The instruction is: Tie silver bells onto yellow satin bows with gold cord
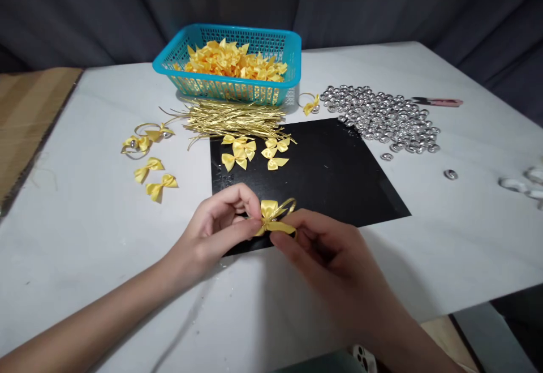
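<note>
Over the front part of a black mat (pixel 335 175), my left hand (pixel 227 220) pinches a yellow ribbon bow (pixel 269 210) at its middle. My right hand (pixel 324 248) grips the bow's right side, thumb and forefinger close to a ribbon tail. A gold tie (pixel 290 203) loops up from the bow, and a small silver bead (pixel 275 220) shows partly between the hands. Several loose yellow bows (pixel 240 149) lie on the mat's back edge, just beyond my fingers. The fingertips of my right hand are partly hidden.
A blue basket (pixel 229 29) of yellow bows stands at the back, gold ties (pixel 237 119) in front of it. Silver beads (pixel 382 115) and a pink-handled cutter (pixel 443 102) lie at the right. Bows with looped ties (pixel 138 144) and two plain bows (pixel 162 187) are left.
</note>
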Demonstrator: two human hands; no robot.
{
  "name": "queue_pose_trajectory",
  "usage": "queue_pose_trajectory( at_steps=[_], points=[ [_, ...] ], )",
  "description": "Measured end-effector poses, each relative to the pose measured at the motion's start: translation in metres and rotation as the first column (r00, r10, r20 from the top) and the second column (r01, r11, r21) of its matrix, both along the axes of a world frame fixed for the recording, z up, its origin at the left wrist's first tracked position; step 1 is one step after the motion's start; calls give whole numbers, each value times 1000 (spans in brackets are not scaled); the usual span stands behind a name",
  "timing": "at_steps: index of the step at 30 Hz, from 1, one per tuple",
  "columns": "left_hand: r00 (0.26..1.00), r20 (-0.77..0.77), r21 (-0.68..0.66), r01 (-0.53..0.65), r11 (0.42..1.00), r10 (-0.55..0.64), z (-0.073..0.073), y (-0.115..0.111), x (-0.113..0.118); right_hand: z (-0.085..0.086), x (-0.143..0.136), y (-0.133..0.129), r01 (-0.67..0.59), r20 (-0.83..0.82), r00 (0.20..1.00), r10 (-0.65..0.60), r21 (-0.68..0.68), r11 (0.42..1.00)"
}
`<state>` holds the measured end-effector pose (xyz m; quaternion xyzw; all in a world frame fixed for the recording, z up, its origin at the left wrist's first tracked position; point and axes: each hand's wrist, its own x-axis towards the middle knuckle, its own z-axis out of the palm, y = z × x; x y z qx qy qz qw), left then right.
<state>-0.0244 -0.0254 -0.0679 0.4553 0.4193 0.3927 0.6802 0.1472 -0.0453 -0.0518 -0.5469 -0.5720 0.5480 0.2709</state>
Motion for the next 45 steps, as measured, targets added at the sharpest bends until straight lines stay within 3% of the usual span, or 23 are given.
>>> queue_pose_trajectory(
  at_steps=[4,8,12,16,20,22,25,30,37,40,45],
  points=[
    [999,32,15,-16,1000,15,-3,-1,-1,3,5,7,-72,-257,966,13,-223,972],
    [989,140,2,-50,999,49,-4,-3,3,2,7,8,-118,-478,867,-139,-469,875],
    [970,230,-62,-64,996,77,-3,-2,8,3,7,9,-158,-548,806,-225,-565,810],
    [964,256,-114,-51,992,78,-4,-1,10,4,5,9,-134,-491,852,-182,-541,831],
    [960,253,-163,-77,984,117,-4,0,11,0,7,7,-39,-329,941,-85,-352,935],
    [959,252,-187,-85,979,132,-2,0,11,-2,12,8,69,-243,963,-121,-210,975],
    [953,259,-226,-99,969,157,1,1,12,-2,20,14,189,-173,964,-202,-91,978],
    [956,248,-286,-82,955,156,3,1,13,3,23,32,-144,-169,979,111,-201,969],
    [966,228,-192,-81,978,125,-2,2,6,11,32,49,-331,-166,942,292,-313,890],
    [972,212,-147,-68,987,99,-3,3,3,8,40,54,-366,-189,929,319,-330,870],
    [988,122,-151,-78,985,97,-2,4,3,2,40,52,-302,-200,947,251,-289,909]
  ],
)
